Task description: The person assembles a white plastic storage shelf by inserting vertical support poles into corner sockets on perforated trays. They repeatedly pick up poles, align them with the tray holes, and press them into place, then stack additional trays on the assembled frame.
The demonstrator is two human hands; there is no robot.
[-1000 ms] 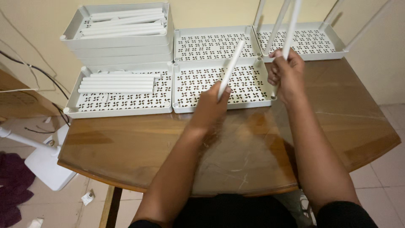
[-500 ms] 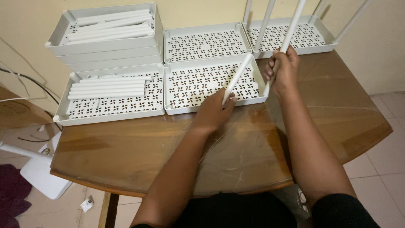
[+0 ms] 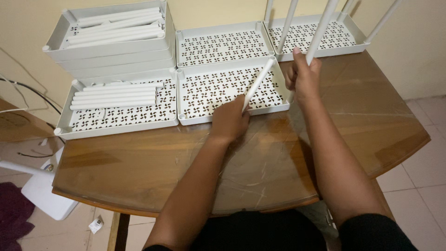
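Observation:
My left hand (image 3: pixel 228 119) grips a white plastic tube (image 3: pixel 259 81) that slants up over the near middle tray (image 3: pixel 231 90), a white tray with a perforated floor. My right hand (image 3: pixel 303 76) is closed around a second white tube (image 3: pixel 321 29) that stands nearly upright by that tray's right corner. Behind it, the far right tray (image 3: pixel 312 41) has several white tubes standing upright in its corners.
A tray at the left (image 3: pixel 118 109) holds several loose white tubes. A stack of trays (image 3: pixel 114 44) at the back left holds more tubes. All sit on a glass-topped wooden table (image 3: pixel 260 158) against a yellow wall. Cables hang at the left.
Both hands have shifted slightly with their tubes; my left hand's tube tip now reaches the near middle tray's far right corner. The view has drifted a little.

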